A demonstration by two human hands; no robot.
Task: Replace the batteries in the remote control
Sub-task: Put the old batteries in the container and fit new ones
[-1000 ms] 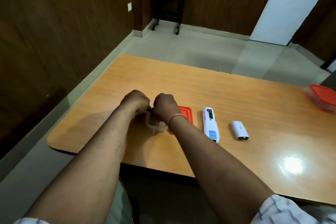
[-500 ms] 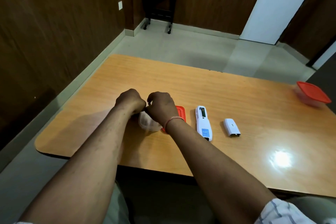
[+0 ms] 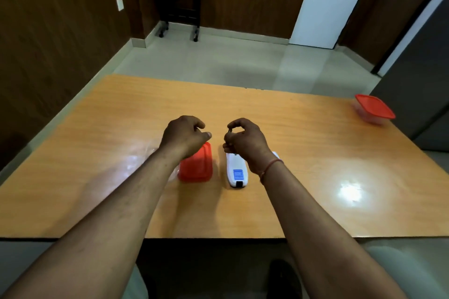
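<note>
The white remote [image 3: 237, 173] lies face down on the table [image 3: 303, 143], its blue label toward me and its far end hidden under my right hand. My right hand [image 3: 246, 139] hovers over that end, fingers pinched on a small dark battery [image 3: 229, 131]; a second dark tip [image 3: 234, 153] pokes out below the palm. My left hand [image 3: 185, 136] hangs curled above the red lid [image 3: 197, 165], with nothing visible in it. The clear tub [image 3: 174, 173] is mostly hidden by my left forearm. A corner of the white battery cover [image 3: 276, 154] shows behind my right wrist.
A second clear tub with a red lid [image 3: 374, 109] stands at the table's far right corner. Bare orange tabletop stretches left and right of my arms. Beyond the table are a tiled floor, a dark stand and a white door.
My hands have come apart from the clear tub. The right hand has moved right, over the remote, carrying the battery. The left hand has lifted above the red lid.
</note>
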